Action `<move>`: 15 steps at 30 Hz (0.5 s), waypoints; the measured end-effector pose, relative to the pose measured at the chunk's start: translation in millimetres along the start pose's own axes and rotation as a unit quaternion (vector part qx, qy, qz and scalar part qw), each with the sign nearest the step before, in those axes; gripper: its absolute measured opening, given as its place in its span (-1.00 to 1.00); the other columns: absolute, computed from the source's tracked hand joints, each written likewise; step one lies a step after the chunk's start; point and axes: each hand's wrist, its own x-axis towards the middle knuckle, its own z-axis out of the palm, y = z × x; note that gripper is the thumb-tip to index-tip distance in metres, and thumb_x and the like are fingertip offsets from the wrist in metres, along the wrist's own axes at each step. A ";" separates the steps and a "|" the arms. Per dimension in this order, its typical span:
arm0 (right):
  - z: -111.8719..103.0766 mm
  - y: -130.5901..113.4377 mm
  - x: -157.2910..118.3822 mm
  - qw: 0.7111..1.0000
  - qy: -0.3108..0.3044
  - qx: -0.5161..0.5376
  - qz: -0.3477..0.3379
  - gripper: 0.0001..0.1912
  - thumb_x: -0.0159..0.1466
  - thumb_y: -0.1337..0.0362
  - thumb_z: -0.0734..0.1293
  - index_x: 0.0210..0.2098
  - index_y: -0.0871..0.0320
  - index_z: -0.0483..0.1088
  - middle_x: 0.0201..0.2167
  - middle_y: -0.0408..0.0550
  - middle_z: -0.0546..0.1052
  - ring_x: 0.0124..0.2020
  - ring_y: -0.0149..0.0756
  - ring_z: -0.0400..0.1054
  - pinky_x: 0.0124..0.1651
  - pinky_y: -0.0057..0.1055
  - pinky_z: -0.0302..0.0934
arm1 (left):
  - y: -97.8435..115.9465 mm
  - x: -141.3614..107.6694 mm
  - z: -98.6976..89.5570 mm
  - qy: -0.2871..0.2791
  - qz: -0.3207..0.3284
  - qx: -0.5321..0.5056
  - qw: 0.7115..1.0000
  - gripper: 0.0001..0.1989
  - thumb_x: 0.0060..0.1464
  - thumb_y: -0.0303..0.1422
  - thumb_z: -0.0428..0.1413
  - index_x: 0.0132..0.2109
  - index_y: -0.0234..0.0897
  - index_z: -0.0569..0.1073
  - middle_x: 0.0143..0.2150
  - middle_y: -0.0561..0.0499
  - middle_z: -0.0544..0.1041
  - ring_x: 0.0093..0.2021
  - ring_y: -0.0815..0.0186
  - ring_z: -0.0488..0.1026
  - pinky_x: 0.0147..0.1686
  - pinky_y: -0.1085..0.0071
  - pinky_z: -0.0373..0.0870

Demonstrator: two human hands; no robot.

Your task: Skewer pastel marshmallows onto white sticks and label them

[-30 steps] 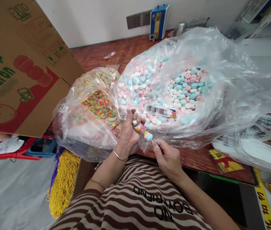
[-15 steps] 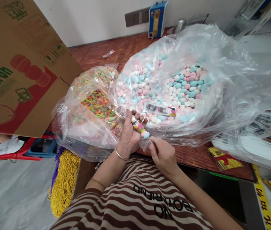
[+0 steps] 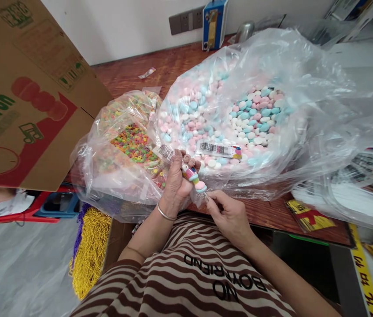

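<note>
My left hand (image 3: 178, 178), palm up with curled fingers, holds a clear printed candy packet (image 3: 165, 152) whose end sticks out past the thumb. Pink, blue and white candies (image 3: 200, 186) stick out of the fingers toward the right; I cannot tell whether they lie inside the packet or in a strand. My right hand (image 3: 227, 215) is closed in a pinch just beyond the last candy, on something too thin to make out. A similar flat packet (image 3: 218, 149) lies on the big clear bag (image 3: 292, 141) of pastel candies.
Left of it lies a clear bag (image 3: 89, 154) of small multicoloured ring candies. A cardboard box (image 3: 34, 101) stands at the left. A blue device (image 3: 214, 24) stands by the wall on the wooden table (image 3: 120, 79). Gold bead strands (image 3: 90, 255) hang below.
The candies at the left fingers have turned, with a pink one now showing near the end. My right hand has shifted slightly down and right, still pinched. The view moved a little.
</note>
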 end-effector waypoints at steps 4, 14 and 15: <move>4.4 5.2 5.0 0.968 0.063 -0.188 -0.156 -0.76 0.41 0.35 0.23 -0.36 0.14 0.46 -0.57 -0.13 0.48 -0.53 -0.37 0.29 -0.37 -0.36 0.06 | -9.4 -11.2 6.7 -0.017 -0.013 0.012 1.000 -0.74 0.15 -0.22 0.29 -0.31 -0.25 0.40 -0.51 0.21 0.24 -0.55 0.55 0.27 -0.32 0.53 0.44; 6.8 9.3 14.6 0.995 0.072 -0.063 -0.033 -0.82 0.46 0.24 0.20 -0.15 0.11 0.43 -0.38 -0.13 0.59 -0.43 -0.36 0.44 -0.32 -0.44 0.23 | -14.8 -8.1 2.9 0.012 -0.016 0.048 0.999 -0.80 0.16 -0.30 0.28 -0.12 -0.29 0.51 -0.31 0.07 0.52 -0.34 0.45 0.51 -0.11 0.42 0.49; 6.5 10.2 13.2 0.994 0.073 -0.075 -0.045 -0.82 0.46 0.24 0.20 -0.11 0.12 0.43 -0.34 -0.10 0.60 -0.40 -0.34 0.46 -0.31 -0.43 0.23 | -9.8 -4.2 3.1 0.020 -0.002 0.048 0.999 -0.85 0.18 -0.34 0.26 -0.13 -0.28 0.51 -0.33 0.10 0.51 -0.37 0.48 0.48 -0.12 0.44 0.49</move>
